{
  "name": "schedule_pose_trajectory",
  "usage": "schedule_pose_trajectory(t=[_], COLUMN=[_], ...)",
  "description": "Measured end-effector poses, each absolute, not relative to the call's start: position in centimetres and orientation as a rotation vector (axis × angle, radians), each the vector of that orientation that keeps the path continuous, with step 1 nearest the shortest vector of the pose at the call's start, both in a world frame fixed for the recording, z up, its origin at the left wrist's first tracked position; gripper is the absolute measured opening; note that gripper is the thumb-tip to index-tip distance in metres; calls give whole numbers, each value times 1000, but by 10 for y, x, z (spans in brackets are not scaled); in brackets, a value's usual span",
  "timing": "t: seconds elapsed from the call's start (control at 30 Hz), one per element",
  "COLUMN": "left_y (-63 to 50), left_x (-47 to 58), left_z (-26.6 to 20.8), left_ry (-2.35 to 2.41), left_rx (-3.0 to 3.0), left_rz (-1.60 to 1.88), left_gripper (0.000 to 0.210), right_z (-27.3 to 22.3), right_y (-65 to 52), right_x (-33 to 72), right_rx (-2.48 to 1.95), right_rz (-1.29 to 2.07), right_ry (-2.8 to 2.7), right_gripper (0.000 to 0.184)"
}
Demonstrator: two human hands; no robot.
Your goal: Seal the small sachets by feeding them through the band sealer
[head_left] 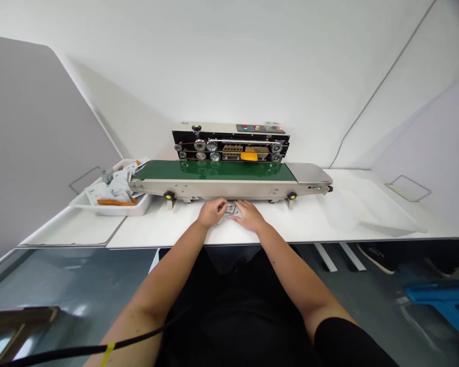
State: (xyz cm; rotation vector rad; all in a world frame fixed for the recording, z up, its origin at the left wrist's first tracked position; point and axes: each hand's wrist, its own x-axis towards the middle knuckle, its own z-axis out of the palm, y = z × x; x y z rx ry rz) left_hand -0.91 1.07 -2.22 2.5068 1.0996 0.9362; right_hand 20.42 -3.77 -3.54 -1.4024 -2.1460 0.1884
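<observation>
My left hand [212, 212] is closed, with thumb and fingertips pinched together at the white table's front part. Whatever lies in the pinch is too small to make out. My right hand [249, 216] rests flatter on the tabletop, fingers stretched forward. Between the two hands lies a small pale, partly see-through item with dark lines [231, 210]; its kind is unclear, and the hands partly cover it. Just behind them stands a band sealing machine [231, 145] with a green conveyor belt [218, 171].
A white tray [139, 209] at the left end of the conveyor holds several white and orange packets [117, 188]. To the right is a translucent white tray [390, 221]. Grey panels [26, 137] flank the table. A blue stool [443, 295] stands lower right.
</observation>
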Motion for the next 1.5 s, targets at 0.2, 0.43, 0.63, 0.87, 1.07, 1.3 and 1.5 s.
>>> schedule_pose_trajectory(t=[0.2,0.43,0.63,0.87,1.07,1.3,1.5], left_y=[11,12,14,16,12,2,4], left_x=[-10,-9,-7,-7,-10,-8,-6], left_z=[-21,-17,-14,-17,-16,-16,-20], left_ry=[1049,947,772,686,787,854,881], left_rx=[2502,2563,2639,2618,2529,2405,2229], left_rz=[935,1005,985,975,1047,1030,1055], left_gripper=[23,16,36,29,26,36,33], right_z=[-35,-28,-29,-25,-24,-24,-22], right_y=[-40,-45,-46,-50,-49,-53,-56], right_x=[201,201,199,202,212,212,214], right_rx=[-1371,-1283,-1235,-1155,-1241,-1269,-1346], right_rz=[178,123,143,205,228,312,335], right_ry=[-2222,-2246,-2211,-2149,-1907,-1748,-1571], right_gripper=[54,31,39,20,31,29,29])
